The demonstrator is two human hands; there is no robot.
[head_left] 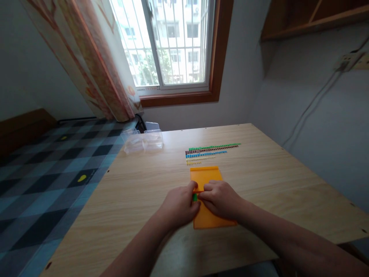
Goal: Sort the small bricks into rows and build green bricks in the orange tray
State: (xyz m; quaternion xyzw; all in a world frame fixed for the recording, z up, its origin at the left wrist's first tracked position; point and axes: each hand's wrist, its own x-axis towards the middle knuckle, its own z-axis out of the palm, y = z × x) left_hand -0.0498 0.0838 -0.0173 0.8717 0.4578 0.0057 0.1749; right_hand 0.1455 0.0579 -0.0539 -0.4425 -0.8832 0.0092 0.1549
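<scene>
An orange flat board (205, 175) lies on the wooden table (273, 184) in front of me. Both hands rest on its near half. My left hand (179, 206) is closed, its fingers curled, and a small green piece (195, 197) shows between its fingertips and those of my right hand (220, 198). My right hand is also closed in a pinch at that green piece. Beyond the board, rows of small beads lie in lines: green (215, 146), dark brown (207, 150), blue (206, 154) and yellow (198, 159).
Two clear plastic boxes (144, 141) stand at the table's far left corner. A bed with a blue checked cover (43, 181) runs along the left side. A window (170, 42) with a curtain (95, 65) is behind, and a grey wall closes the right.
</scene>
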